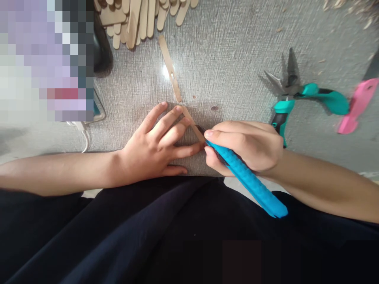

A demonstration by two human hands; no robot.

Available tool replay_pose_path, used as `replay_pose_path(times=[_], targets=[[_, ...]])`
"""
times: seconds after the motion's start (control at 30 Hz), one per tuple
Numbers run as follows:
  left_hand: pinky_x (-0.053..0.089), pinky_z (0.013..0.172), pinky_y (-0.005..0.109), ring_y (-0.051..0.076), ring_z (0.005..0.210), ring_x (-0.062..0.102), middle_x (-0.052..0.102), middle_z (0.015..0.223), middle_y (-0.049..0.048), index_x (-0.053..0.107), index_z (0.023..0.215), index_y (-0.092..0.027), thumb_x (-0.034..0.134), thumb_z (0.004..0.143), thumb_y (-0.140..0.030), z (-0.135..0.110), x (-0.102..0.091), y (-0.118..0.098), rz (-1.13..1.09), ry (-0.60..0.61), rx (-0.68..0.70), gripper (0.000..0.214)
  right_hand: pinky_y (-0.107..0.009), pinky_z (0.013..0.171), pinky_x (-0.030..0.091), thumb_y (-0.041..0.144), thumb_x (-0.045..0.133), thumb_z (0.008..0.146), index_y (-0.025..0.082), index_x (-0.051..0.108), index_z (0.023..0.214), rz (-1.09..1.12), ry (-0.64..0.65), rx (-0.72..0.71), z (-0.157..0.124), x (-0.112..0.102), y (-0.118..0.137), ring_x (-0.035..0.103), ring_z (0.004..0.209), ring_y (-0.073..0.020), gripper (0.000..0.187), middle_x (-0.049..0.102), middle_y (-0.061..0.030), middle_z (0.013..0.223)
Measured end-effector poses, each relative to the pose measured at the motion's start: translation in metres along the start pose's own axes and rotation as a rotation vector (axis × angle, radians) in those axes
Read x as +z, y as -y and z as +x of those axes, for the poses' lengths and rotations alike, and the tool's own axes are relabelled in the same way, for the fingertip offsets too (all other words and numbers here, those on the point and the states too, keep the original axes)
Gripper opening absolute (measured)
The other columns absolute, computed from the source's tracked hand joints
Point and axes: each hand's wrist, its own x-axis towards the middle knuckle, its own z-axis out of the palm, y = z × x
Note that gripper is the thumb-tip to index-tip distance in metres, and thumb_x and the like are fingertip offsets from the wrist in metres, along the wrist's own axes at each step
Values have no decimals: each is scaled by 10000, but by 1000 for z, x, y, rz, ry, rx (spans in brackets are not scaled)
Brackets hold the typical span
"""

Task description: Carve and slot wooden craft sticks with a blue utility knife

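Observation:
My left hand [158, 144] lies flat on the grey textured table [231, 59], fingers stretched out, pressing down a thin wooden stick [193, 125]. My right hand [244, 146] is closed round a blue utility knife [251, 181]. The knife's tip meets the near end of that stick, right by my left fingertips. A second wooden stick [170, 68], with a slot cut in it, lies a little farther away on the table.
A pile of wooden sticks [139, 17] sits at the far edge. Teal-handled pliers [296, 92] and a pink tool [357, 104] lie to the right. A dark object [102, 47] and a white cable [84, 136] are at the left. Wood shavings litter the far right corner.

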Motion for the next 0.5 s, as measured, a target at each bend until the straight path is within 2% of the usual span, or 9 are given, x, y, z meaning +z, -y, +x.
replay_pose_path(times=[0.1, 0.17, 0.23, 0.33, 0.4, 0.5], targets=[[506, 1369, 676, 438, 1573, 623, 644, 1578, 142, 532, 1717, -337, 690, 991, -879, -2, -1, 2, -41, 33, 2, 919, -308, 605, 666, 150, 706, 983, 256, 603, 1293, 71, 19, 61, 0, -4, 2, 802, 713, -189, 343, 834, -4, 915], [458, 1409, 688, 438, 1630, 582, 623, 1643, 116, 489, 1755, -388, 747, 978, -846, -3, -2, 2, -94, 85, -23, 938, -310, 582, 651, 171, 699, 988, 267, 597, 1257, 127, 90, 101, -2, -6, 2, 830, 743, -202, 303, 851, -27, 950], [424, 1430, 706, 446, 1662, 556, 606, 1687, 93, 474, 1762, -430, 781, 962, -834, -4, -2, 1, -137, 117, -49, 947, -319, 586, 651, 190, 706, 986, 275, 600, 1264, 104, 68, 100, -3, -7, 1, 832, 749, -212, 309, 848, -24, 940], [414, 1434, 723, 460, 1674, 545, 593, 1717, 94, 524, 1720, -425, 769, 965, -844, -6, -2, -2, -144, 134, -75, 898, -314, 646, 675, 193, 745, 974, 235, 626, 1314, 32, -11, -35, -3, -6, -5, 815, 758, -201, 364, 844, -26, 939], [433, 1424, 721, 455, 1665, 558, 605, 1703, 103, 579, 1666, -394, 734, 983, -855, -6, -1, -2, -139, 103, -72, 838, -286, 686, 675, 188, 750, 998, 201, 661, 1297, 7, -21, -125, -2, -5, -7, 805, 784, -175, 312, 845, -37, 958], [465, 1411, 701, 430, 1652, 576, 637, 1653, 105, 653, 1565, -353, 679, 1016, -860, -7, -1, -2, -116, 40, -51, 748, -256, 690, 640, 190, 712, 1063, 223, 702, 1262, -15, 12, -126, 1, -5, -9, 767, 771, -142, 202, 830, -17, 944]])
